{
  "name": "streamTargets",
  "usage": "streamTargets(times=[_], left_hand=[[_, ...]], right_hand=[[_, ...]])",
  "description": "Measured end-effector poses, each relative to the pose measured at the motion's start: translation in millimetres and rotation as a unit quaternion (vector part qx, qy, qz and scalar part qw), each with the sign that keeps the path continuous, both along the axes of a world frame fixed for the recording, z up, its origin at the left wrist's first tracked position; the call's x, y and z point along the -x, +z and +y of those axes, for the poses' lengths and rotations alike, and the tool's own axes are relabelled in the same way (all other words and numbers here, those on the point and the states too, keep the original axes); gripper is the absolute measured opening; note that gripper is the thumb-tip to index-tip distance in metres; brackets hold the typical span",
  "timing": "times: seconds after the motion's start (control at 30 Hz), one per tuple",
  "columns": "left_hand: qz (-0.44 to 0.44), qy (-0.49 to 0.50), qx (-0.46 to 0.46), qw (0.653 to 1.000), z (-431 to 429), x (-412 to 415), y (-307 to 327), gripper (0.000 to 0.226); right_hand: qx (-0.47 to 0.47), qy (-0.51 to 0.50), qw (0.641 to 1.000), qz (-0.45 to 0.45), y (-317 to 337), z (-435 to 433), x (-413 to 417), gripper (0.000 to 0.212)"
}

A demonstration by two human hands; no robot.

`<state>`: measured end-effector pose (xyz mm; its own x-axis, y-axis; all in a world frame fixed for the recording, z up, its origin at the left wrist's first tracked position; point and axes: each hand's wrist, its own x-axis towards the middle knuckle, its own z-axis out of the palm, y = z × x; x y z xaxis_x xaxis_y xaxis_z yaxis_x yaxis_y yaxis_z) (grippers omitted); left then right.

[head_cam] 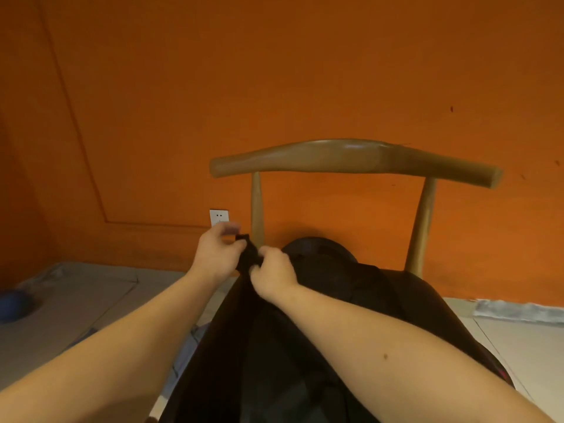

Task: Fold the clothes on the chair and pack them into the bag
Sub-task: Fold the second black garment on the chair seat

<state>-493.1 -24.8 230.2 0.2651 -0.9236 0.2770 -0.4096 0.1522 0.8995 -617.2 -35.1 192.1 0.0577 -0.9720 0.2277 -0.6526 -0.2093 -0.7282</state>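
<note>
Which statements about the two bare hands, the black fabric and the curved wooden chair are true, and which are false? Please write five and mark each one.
1. The left hand and the right hand both grip the upper end of the black fabric. True.
2. The curved wooden chair stands before a green wall. False: the wall is orange.
3. A white wall socket sits left of the chair's left back post. True.
4. The right hand rests on the chair's top rail. False: it holds the fabric, below the rail.
5. A blue round object lies on the floor at the far right. False: it lies at the far left.
</note>
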Motion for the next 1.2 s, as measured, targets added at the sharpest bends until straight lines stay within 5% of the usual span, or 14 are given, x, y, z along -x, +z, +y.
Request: streamTargets(times=[0.1, 0.3, 0.6, 0.77, 0.9, 1.0, 1.1, 1.2], left_hand=[[0.013, 0.024, 0.037, 0.999, -8, 17, 0, 0.035], [-0.078, 0.011, -0.129, 0.988, -26, 51, -28, 0.031], [-0.215, -0.013, -0.255, 0.943, -28, 83, -53, 0.028], [-0.185, -0.023, -0.303, 0.935, -37, 80, -45, 0.033], [-0.106, -0.018, -0.303, 0.947, -50, 83, -38, 0.034], [-0.104, -0.003, -0.286, 0.952, -69, 89, -40, 0.033], [-0.113, -0.003, -0.307, 0.945, -87, 95, -42, 0.044], [-0.158, 0.013, -0.284, 0.946, -106, 98, -43, 0.049]], right_hand=[[-0.016, -0.058, 0.99, -0.124, 19, -7, 27, 0.019], [-0.072, -0.101, 0.926, -0.356, 33, -10, 98, 0.025], [-0.19, -0.2, 0.887, -0.37, 9, -7, 174, 0.045], [-0.277, -0.266, 0.903, -0.191, 11, -13, 197, 0.032], [-0.163, -0.289, 0.938, 0.104, 17, -20, 208, 0.06], [-0.056, -0.21, 0.966, 0.14, 19, -43, 198, 0.045], [-0.08, -0.12, 0.975, 0.169, 14, -77, 178, 0.035], [-0.135, -0.076, 0.96, 0.232, 2, -105, 162, 0.05]])
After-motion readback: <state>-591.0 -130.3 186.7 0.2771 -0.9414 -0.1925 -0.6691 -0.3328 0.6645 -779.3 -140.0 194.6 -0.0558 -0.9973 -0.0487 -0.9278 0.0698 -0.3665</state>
